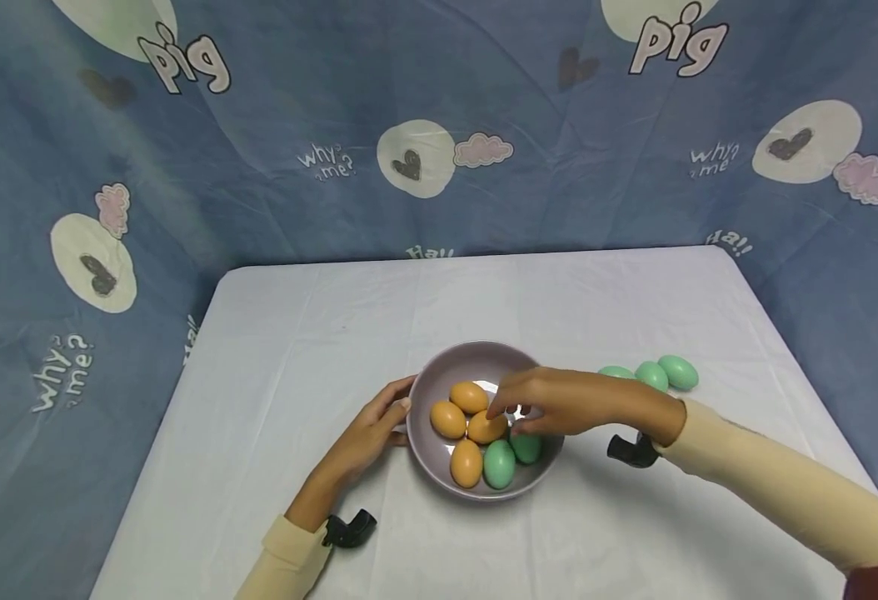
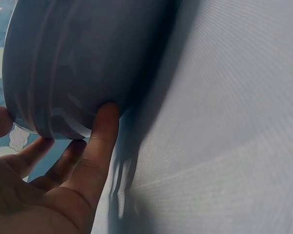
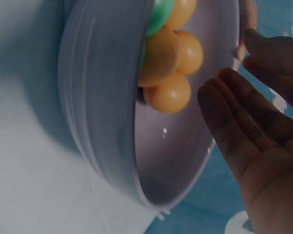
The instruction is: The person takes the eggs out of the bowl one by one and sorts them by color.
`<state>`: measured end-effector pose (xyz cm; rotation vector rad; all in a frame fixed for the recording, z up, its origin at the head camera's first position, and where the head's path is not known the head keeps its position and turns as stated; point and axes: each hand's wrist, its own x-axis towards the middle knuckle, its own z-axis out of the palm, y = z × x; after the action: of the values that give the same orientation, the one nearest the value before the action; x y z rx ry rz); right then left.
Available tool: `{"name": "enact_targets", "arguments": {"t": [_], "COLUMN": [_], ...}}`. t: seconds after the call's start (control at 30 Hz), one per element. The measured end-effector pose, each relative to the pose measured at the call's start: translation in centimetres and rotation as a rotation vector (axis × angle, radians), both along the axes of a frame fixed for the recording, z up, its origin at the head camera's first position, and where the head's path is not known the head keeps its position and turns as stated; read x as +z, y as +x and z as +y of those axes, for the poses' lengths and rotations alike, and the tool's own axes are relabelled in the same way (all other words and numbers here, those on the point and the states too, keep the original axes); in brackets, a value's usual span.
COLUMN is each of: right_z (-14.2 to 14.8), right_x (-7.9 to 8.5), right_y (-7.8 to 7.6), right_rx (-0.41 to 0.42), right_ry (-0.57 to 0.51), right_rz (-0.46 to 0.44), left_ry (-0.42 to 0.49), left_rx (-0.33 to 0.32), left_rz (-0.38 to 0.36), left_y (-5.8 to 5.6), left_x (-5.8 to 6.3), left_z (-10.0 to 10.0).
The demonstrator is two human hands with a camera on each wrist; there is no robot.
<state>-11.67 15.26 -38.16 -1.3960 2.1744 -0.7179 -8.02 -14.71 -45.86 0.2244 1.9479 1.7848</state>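
Note:
A mauve-grey bowl [image 1: 427,450] stands on the white table, with several orange eggs [image 1: 466,463] and two green eggs [image 1: 499,464] visible inside. On the bowl's left, my left hand [image 1: 367,433] touches the outer wall and rim with spread fingers; in the left wrist view its fingertips [image 2: 107,109] press against that wall. My right hand [image 1: 559,400] is over the bowl, partly covering the far green egg. Its fingers [image 3: 217,109] are extended and apart from the eggs in the right wrist view, with nothing between them and the thumb.
Three more green eggs [image 1: 679,372] lie on the table [image 1: 319,333] right of the bowl, partly behind the right wrist. Black wrist mounts [image 1: 351,529] sit at both cuffs. A blue printed cloth [image 1: 274,125] hangs behind and beside the table.

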Motion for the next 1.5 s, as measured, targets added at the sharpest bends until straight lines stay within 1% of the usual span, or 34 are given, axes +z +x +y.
{"name": "enact_targets", "arguments": {"t": [0.1, 0.2, 0.3, 0.4, 0.53, 0.6, 0.77, 1.03, 1.3, 1.5], "right_z": [-0.7, -1.3, -1.7, -2.1, -2.5, -2.7, -2.8, -3.0, -3.1, -3.3], "right_x": [-0.5, -1.1, -1.6, -2.0, -2.3, -2.4, -2.6, -3.2, -3.3, -3.2], "right_y": [0.0, 0.1, 0.3, 0.3, 0.3, 0.3, 0.5, 0.5, 0.5, 0.6], "right_rx": [0.082, 0.147, 0.183, 0.206, 0.227, 0.225, 0.212, 0.255, 0.255, 0.27], "right_ry": [0.003, 0.028, 0.068, 0.083, 0.092, 0.109, 0.147, 0.161, 0.182, 0.199], "right_rz": [0.021, 0.044, 0.075, 0.112, 0.153, 0.161, 0.151, 0.196, 0.175, 0.161], "left_ry": [-0.007, -0.005, 0.002, 0.01, 0.019, 0.023, 0.035, 0.048, 0.05, 0.049], "left_rx": [0.003, -0.002, -0.005, -0.006, -0.008, -0.008, -0.017, -0.023, -0.025, -0.023], "left_rz": [-0.005, -0.005, -0.004, -0.005, -0.004, -0.001, -0.002, 0.005, 0.001, 0.007], "left_y": [0.0, 0.0, 0.0, -0.1, -0.1, -0.2, -0.1, 0.0, 0.0, -0.1], "left_x": [0.0, -0.1, -0.2, -0.3, -0.2, -0.2, -0.2, -0.2, -0.3, -0.4], "left_z": [-0.1, -0.1, -0.1, -0.1, -0.1, -0.1, -0.2, -0.2, -0.2, -0.2]}}
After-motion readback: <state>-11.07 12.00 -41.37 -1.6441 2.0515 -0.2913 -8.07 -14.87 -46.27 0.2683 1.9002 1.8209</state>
